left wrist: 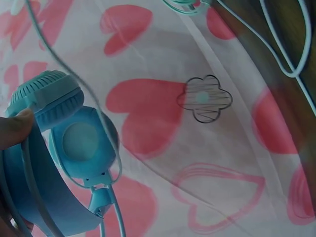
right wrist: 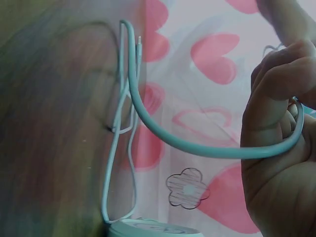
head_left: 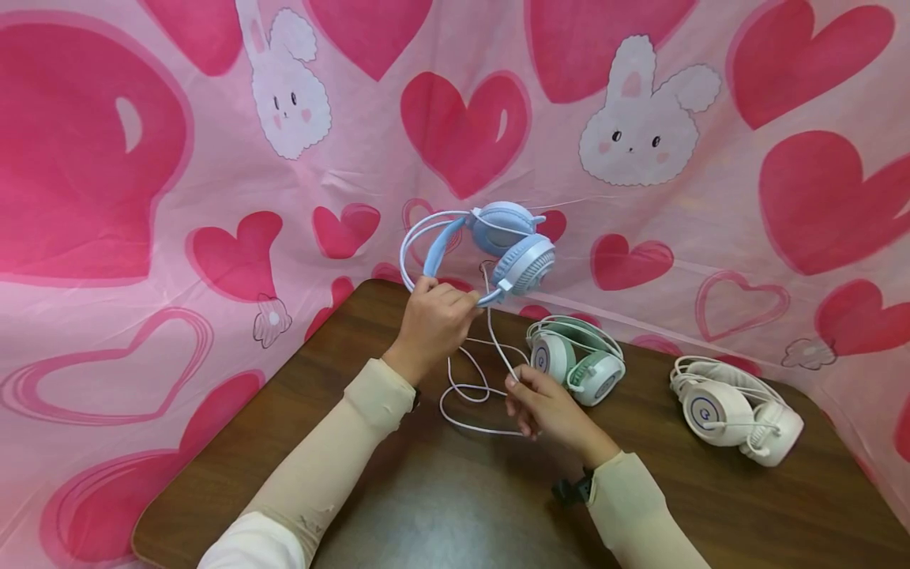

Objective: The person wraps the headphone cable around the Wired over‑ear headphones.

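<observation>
My left hand (head_left: 437,320) grips the headband of light-blue headphones (head_left: 526,265), raised above the table with both ear cups pointing away to the right. In the left wrist view, the padded headband and cups of the headphones (left wrist: 81,140) show beside my thumb. From the headphones a thin white cable (head_left: 490,336) hangs down to my right hand (head_left: 543,403), whose curled fingers hold it. Below them the rest of the cable lies in loose loops on the table. Across the right wrist view the cable (right wrist: 197,150) bows out of the fingers, and a small jack plug (right wrist: 139,49) shows behind it.
White headphones with green cushions (head_left: 600,375) lie just beyond my right hand. Farther right are all-white headphones (head_left: 718,415). The brown wooden table (head_left: 434,506) ends against a pink cloth (head_left: 554,174) printed with hearts and rabbits.
</observation>
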Demonstrator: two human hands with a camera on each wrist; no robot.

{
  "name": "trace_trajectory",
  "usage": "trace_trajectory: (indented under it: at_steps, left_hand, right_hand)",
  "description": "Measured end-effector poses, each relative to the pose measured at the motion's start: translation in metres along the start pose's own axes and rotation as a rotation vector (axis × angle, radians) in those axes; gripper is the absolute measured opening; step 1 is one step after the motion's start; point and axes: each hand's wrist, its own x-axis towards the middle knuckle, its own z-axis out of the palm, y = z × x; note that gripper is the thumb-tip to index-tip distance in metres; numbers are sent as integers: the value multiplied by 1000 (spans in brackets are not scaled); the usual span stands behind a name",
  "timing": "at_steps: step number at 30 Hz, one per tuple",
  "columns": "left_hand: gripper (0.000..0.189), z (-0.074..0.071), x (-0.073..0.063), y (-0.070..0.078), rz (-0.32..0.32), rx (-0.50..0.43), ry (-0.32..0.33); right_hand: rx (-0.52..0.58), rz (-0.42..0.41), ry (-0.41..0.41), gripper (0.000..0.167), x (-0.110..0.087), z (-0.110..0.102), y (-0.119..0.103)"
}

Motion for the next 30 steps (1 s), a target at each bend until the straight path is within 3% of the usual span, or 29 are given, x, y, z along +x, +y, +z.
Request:
trace_trajectory:
  at_steps: [11, 17, 21, 26, 30]
  left_hand:
    - [10, 14, -11, -9, -5, 20, -73]
    - [9, 16, -14, -9, -5, 22, -102]
    - [8, 17, -15, -10, -3, 17, -111]
    - [7, 17, -13, -10, 17, 0, -112]
    - [8, 14, -9, -8, 43, -19, -122]
  right_hand:
    - [-43, -68, -14, 27, -13, 1, -25]
    - [-109, -75, 0, 31, -21, 1, -39]
    - [-132, -95, 10, 24, -28, 0, -49]
    - [-115, -175, 19, 16, -41, -6, -63]
    - [-131, -294, 19, 13, -51, -15, -71]
